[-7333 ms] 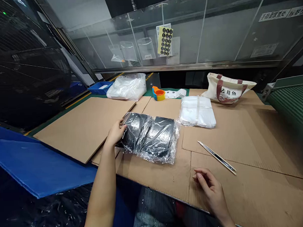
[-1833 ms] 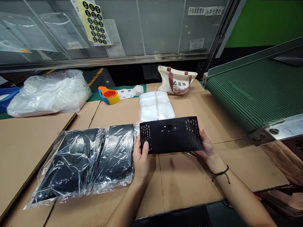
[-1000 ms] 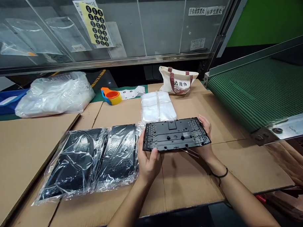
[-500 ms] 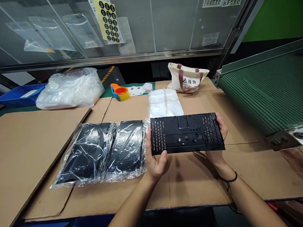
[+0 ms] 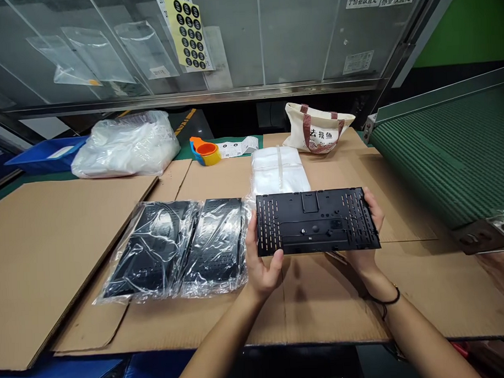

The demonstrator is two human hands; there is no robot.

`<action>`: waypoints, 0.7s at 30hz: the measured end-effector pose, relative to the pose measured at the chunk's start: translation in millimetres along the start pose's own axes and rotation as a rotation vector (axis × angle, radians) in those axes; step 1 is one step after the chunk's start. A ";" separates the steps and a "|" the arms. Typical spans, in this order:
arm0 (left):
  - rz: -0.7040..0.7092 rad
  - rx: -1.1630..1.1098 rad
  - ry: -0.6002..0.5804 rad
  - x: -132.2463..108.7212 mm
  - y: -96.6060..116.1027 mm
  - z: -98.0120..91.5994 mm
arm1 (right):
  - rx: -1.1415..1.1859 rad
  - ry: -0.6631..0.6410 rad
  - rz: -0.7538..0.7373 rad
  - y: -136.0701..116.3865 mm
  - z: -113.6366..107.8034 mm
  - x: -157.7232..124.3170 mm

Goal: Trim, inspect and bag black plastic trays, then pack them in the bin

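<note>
Between my two hands I hold a black slotted plastic panel (image 5: 315,222) above the cardboard. My left hand (image 5: 260,260) grips its left end, thumb at the lower edge. Around the right end is my right hand (image 5: 371,229), its fingers partly hidden behind the panel. Left of my hands, black panels in clear plastic bags (image 5: 155,247) lie side by side, the right-hand one (image 5: 216,240) near my left hand. Just beyond the held panel sits a banded stack of white plastic bags (image 5: 278,169).
Cardboard sheets (image 5: 199,323) cover the bench, with a raised one (image 5: 63,234) at left. Behind stand a blue tray (image 5: 40,160), a bulky plastic bag (image 5: 126,144), orange and yellow tape rings (image 5: 207,152) and a cloth bag (image 5: 316,129). A green conveyor (image 5: 449,154) borders the right.
The whole scene has shifted slightly right in view. Both hands keep their hold on the panel, which stays in nearly the same pose.
</note>
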State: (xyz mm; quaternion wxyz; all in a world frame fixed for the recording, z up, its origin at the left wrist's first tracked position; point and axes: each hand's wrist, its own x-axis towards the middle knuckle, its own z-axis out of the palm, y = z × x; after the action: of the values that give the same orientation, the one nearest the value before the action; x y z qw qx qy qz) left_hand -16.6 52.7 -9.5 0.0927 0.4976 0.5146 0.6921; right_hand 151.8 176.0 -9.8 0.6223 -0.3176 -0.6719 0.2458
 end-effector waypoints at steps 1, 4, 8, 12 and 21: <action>0.000 0.000 -0.003 -0.3 -0.6 0.0 | -0.005 0.001 0.004 0.3 0.0 -0.1; -0.007 0.007 -0.010 -1.0 -2.8 0.5 | -0.021 -0.001 -0.002 1.1 0.0 -0.1; -0.059 -0.016 -0.004 -1.5 -4.0 2.7 | -0.044 -0.026 -0.033 -0.6 -0.2 0.6; -0.115 -0.050 0.037 -1.6 -3.1 5.5 | -0.057 -0.042 -0.034 -3.8 0.4 1.4; -0.067 -0.061 0.049 -3.6 -12.7 6.3 | -0.139 -0.089 -0.032 4.9 1.0 0.9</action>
State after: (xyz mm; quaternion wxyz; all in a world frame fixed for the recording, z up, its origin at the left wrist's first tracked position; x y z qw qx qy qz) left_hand -14.7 60.1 -22.0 0.1182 0.4601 0.5117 0.7159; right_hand 151.4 180.1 -12.8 0.5721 -0.3378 -0.7194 0.2023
